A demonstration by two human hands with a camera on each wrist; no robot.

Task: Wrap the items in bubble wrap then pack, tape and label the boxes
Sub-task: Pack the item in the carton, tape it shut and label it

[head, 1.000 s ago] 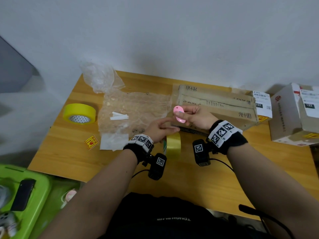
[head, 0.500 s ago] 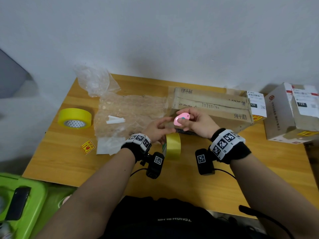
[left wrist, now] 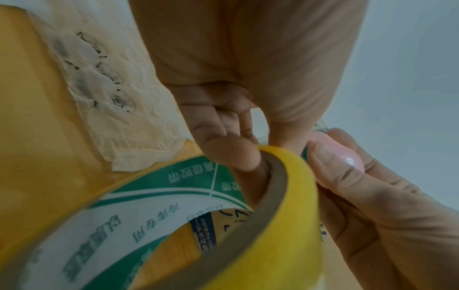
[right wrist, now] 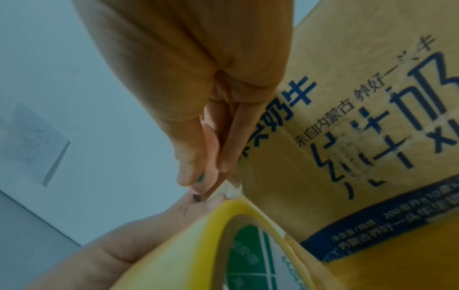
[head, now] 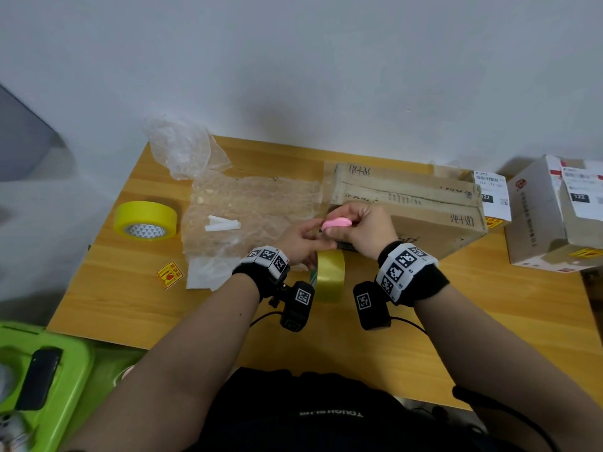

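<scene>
Left hand (head: 301, 243) grips the clear tape roll (head: 330, 275), a finger hooked through its core, the roll standing on edge just under the fingers, mid-table toward the front edge. Right hand (head: 365, 228) pinches a small pink cutter (head: 337, 222), held right above the roll against the left fingertips. Behind them sits the cardboard box (head: 424, 207), touching the right knuckles. Bubble wrap (head: 254, 210) lies flat left of it, by the back edge.
</scene>
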